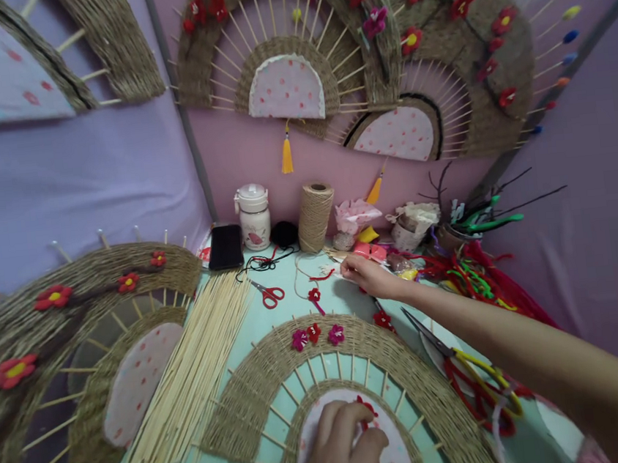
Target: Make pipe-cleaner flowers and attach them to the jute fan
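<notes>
A woven twine fan (240,415) with thin stick ribs lies in front of me, three small red and pink flowers (314,332) on its outer band. Over its white dotted centre (388,429), my left hand (343,449) is curled around a red fuzzy flower (365,405), partly hidden by the fingers. My right hand (367,275) reaches to the back of the table, fingertips pressed together beside small white pieces (327,268) and a red strip (322,276). Whatever it pinches, if anything, cannot be made out. A red flower with a pink stem (314,297) lies nearby.
Red-handled scissors (271,294) lie behind the fan; large yellow-handled scissors (466,362) lie under my right forearm. Thin sticks (192,376) are bundled at left. A twine spool (316,217), white jar (255,219) and phone (225,247) line the back. Fuzzy wires (480,280) pile at right.
</notes>
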A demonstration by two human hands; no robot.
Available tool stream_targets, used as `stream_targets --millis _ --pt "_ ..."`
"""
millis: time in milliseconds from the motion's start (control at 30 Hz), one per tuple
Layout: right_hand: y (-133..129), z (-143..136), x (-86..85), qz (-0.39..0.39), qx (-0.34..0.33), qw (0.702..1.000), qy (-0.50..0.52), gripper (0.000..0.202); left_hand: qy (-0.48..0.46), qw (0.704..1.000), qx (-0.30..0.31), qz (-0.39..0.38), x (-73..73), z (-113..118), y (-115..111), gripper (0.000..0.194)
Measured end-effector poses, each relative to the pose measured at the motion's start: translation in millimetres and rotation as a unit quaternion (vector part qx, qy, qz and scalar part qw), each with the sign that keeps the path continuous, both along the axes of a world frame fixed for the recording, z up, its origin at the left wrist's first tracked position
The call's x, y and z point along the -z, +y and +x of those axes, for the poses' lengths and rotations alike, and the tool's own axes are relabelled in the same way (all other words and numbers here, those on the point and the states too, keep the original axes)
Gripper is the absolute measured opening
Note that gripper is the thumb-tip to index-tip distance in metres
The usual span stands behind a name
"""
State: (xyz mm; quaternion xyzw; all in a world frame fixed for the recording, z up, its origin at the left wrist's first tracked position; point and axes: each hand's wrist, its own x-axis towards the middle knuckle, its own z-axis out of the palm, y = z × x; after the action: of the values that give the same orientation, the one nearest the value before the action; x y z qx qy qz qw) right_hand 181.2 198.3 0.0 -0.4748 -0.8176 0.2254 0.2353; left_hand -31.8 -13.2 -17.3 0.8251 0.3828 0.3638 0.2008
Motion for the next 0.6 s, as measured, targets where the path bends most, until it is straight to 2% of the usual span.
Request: stream_targets --millis 100,167,233,333,433,533,600 --pt "-25.7 -7.3 -19.0 -0.138 0.075 0.978 0.138 0.014 -0.039 0.999 -0.009 -0.023 -9.6 -1.3 -0.7 0.012" --pt "-51.7 -15.8 -33.1 -0.214 0.098 0.941 0.243 0.021 -0.078 0.995 -0.016 -0.063 -19.7 -3.4 -0.8 0.013" --pt "-83.2 -26.3 -47.2 -0.279 0.105 0.896 0.33 0.023 -0.118 0.983 -0.027 -0.137 -30.8 -6.5 0.2 0.014" --pt "-132.2 -43.5 -61.4 -0.326 0.098 0.851 0.4 0.021 -0.184 0.95 -0.075 -0.242 -43.6 -11.2 3.6 0.017" --pt "-171.2 -60.3 -58.5 -0.324 0.106 0.825 0.451 0.018 -0.271 0.901 -0.101 -0.322 -48.0 -13.1 7.5 0.027" --pt "-195.0 -76.1 -39.9 -0.325 0.12 0.79 0.506 0.019 -0.343 0.875 -0.051 -0.339 -46.1 -11.7 9.3 0.032" --pt "-203.5 -85.4 -25.2 -0.286 0.117 0.781 0.542 0.019 -0.349 0.857 0.002 -0.379 -42.3 -10.2 9.4 0.033"
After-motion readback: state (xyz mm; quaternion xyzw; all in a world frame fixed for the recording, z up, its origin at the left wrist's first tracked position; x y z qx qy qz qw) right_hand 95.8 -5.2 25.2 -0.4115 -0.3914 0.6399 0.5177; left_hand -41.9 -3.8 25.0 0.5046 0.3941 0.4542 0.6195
